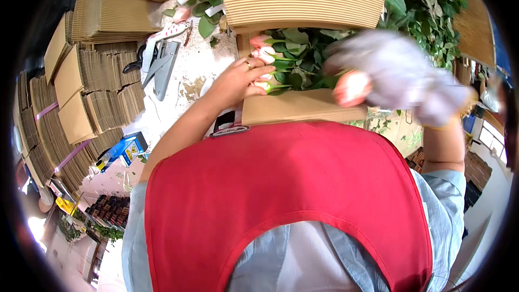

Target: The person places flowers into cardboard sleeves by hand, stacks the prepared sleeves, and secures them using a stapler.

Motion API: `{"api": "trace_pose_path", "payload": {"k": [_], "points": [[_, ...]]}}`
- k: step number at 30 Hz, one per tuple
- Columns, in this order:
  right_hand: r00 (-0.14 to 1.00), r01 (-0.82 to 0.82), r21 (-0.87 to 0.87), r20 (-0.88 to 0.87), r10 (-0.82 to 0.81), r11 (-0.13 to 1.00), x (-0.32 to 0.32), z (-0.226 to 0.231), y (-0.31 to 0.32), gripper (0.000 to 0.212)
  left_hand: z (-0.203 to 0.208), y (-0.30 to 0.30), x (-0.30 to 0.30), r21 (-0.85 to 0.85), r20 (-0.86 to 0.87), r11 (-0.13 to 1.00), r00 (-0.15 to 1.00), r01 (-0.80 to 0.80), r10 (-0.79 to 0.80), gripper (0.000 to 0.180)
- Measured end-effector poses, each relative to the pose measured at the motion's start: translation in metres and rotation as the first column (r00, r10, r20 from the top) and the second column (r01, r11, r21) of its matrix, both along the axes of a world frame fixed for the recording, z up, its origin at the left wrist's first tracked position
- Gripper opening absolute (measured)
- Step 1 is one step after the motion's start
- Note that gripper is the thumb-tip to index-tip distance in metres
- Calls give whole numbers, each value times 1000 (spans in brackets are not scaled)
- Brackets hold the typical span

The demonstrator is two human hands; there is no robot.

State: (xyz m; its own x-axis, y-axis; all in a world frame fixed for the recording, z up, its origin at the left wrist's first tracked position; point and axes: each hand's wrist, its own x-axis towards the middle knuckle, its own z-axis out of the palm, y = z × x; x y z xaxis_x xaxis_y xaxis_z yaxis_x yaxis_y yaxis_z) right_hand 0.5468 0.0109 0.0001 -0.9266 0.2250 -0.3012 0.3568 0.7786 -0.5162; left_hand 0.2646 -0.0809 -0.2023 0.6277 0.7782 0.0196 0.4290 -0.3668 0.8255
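Note:
Pink roses (263, 54) with green stems and leaves lie in a row on a brown corrugated cardboard sheet (303, 105) in front of me. My left hand (243, 80), bare with a ring, reaches in from the left. Its fingers rest over the rose heads, and one pale bloom shows between fingers and thumb. Above the stems to the right is my right hand (386, 70) in a light grey glove, smeared by motion. A salmon-pink rose (352, 88), also blurred, is at its fingers and appears held; its stem is hidden.
A stack of corrugated strips (303, 0) stands just beyond the roses. Leafy stems (427, 16) pile up at the far right. On the left are a grey-handled stapler-like tool (162, 68), stacked cardboard (102, 76) and a blue box (127, 149).

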Motion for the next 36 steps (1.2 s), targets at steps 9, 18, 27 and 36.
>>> {"api": "trace_pose_path", "payload": {"k": [9,18,27,36], "points": [[933,349,122,-139,-333,929,-51,5,-40,21,-5,-5,0,-76,99,997,994,-33,41,49],[949,244,210,148,-277,947,-86,-139,-29,16,7,-7,-4,380,-104,923,989,-61,108,41],[817,475,308,193,-543,824,-87,-95,-24,20,-16,-2,3,75,161,986,978,-147,134,29],[850,433,259,204,-486,864,-92,-143,-17,25,-6,0,8,227,-136,959,969,-171,205,37]]}}
